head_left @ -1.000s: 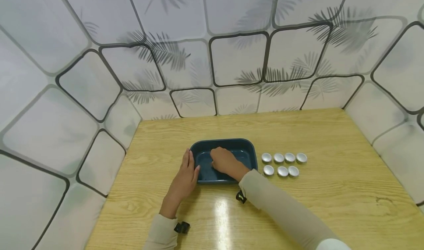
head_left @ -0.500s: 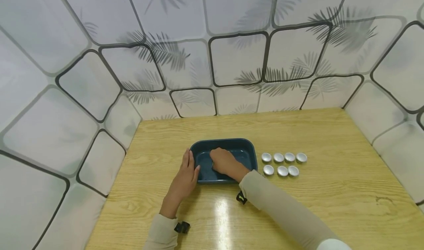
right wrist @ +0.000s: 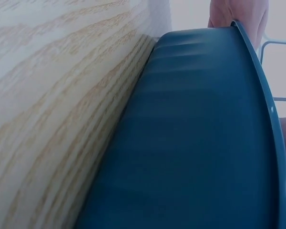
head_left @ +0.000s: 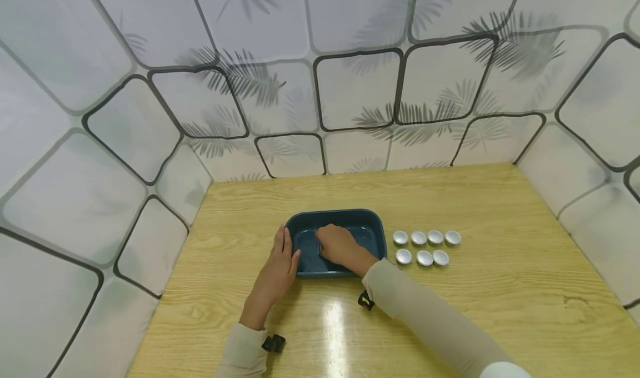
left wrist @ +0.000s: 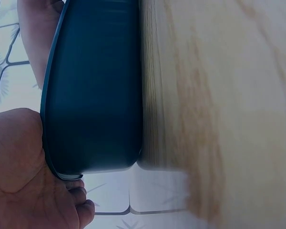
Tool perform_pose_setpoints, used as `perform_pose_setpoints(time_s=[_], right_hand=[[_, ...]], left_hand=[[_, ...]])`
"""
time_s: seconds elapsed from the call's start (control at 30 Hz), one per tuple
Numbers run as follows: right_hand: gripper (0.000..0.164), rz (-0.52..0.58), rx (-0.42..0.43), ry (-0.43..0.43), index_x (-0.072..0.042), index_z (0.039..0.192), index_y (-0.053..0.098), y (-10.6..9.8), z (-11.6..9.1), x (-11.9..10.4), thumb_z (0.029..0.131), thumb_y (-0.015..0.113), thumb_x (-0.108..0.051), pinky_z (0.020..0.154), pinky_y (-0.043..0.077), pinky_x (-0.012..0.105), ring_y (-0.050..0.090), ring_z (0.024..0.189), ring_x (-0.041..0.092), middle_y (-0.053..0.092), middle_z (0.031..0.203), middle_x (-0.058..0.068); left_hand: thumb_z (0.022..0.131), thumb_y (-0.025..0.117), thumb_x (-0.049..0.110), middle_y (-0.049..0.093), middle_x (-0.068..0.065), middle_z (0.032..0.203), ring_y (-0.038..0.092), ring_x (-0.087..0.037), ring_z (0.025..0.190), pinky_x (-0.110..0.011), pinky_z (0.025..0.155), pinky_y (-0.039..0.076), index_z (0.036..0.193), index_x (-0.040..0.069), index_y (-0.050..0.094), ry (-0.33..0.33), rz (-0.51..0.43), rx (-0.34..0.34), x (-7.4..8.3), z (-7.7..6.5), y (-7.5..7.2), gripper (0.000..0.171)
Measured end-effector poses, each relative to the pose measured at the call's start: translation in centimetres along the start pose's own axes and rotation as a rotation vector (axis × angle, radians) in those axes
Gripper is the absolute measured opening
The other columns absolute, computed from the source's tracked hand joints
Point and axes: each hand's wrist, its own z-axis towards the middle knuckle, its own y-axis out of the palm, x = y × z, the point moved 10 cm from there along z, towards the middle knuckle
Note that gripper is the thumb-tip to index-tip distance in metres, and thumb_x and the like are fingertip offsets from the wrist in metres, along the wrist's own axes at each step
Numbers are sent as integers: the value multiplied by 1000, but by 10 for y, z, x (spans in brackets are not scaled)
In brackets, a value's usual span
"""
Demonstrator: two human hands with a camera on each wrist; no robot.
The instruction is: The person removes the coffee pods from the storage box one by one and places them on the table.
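A dark blue rectangular baking pan [head_left: 367, 233] stands on the table, its outer wall filling much of both wrist views. My left hand [head_left: 275, 269] holds its left side, thumb over the rim and fingers along the outside; the left wrist view has the front corner against the palm [left wrist: 28, 176]. Knuckles up, my right hand [head_left: 342, 247] reaches over the front right of the pan with fingers curled down near its floor. A small shiny edge [head_left: 320, 249] shows under those fingers; the rest of this small silvery thing is hidden.
To the pan's right, several small silver cups [head_left: 419, 237] stand in two rows on the wooden table [head_left: 500, 311]. Fabric with a block-and-leaf print [head_left: 360, 89] hangs behind the table and along both sides. A dark mark [head_left: 576, 299] lies at the right.
The curled right hand shifts very slightly inside the pan, and a bit more of the shiny edge shows. The left hand keeps its place; the whole view drifts slightly.
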Motion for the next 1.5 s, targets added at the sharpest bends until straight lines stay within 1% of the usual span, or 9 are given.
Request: perform_pose_setpoints(time_s=[0.07,0.17,0.3,0.6,0.73,0.87,1.03,1.2,1.5], right_hand=[[15,5,-2,0,-8,104,75,-1,-1,0,91,71,-1,69,56,34,68,80,19,73,94,5],[23,16,-3,-5,-6,113,75,-2,-3,-1,91,72,-1,80,59,38,70,97,24,74,108,8],[29,44,-10,-11,-4,119,73,-2,-5,-2,91,72,0,86,58,39,69,107,26,73,116,9],[30,77,-10,-18,-4,118,73,-7,-9,-5,89,76,-1,87,58,39,69,107,26,72,116,10],[29,62,17,-33,-7,118,73,-10,-11,-6,89,78,-6,84,58,40,69,105,25,73,115,8],[29,49,48,-47,-9,118,73,-12,-16,-4,90,79,-11,83,58,40,69,102,24,73,113,7],[29,78,95,-58,-9,118,73,-18,-26,1,89,79,-11,88,56,42,67,106,26,71,114,8],[31,112,138,-57,-9,118,72,-24,-35,7,89,80,-9,91,54,45,65,109,29,71,115,9],[34,189,188,-37,-7,120,72,-37,-51,12,87,80,-6,96,52,47,65,112,29,71,117,9]], left_hand=[[112,40,25,3,-28,166,16,-41,152,-53,115,34,156,-14,12,0,-3,-1,0,0,0,66],[112,41,24,3,-29,166,16,-41,152,-53,115,34,156,-14,12,1,-1,0,0,0,0,65],[112,40,24,3,-28,166,16,-41,152,-53,115,33,156,-14,13,1,-3,4,0,0,0,65],[111,41,22,5,-31,165,17,-43,151,-55,114,33,155,-16,14,3,-8,9,-1,0,-2,64],[112,40,24,4,-30,165,16,-42,152,-54,115,33,155,-15,13,-5,-5,8,-3,0,-2,64],[112,40,24,3,-30,165,16,-42,152,-53,115,33,155,-16,13,7,-3,18,-3,0,-3,65],[112,41,26,4,-29,166,15,-41,152,-53,116,32,155,-15,14,13,4,20,-3,1,-1,66],[111,42,26,4,-28,166,17,-41,152,-52,116,32,156,-15,14,3,14,18,-4,2,1,66],[111,43,25,5,-28,166,18,-41,152,-53,116,32,156,-15,15,-11,12,12,-2,1,-2,66]])
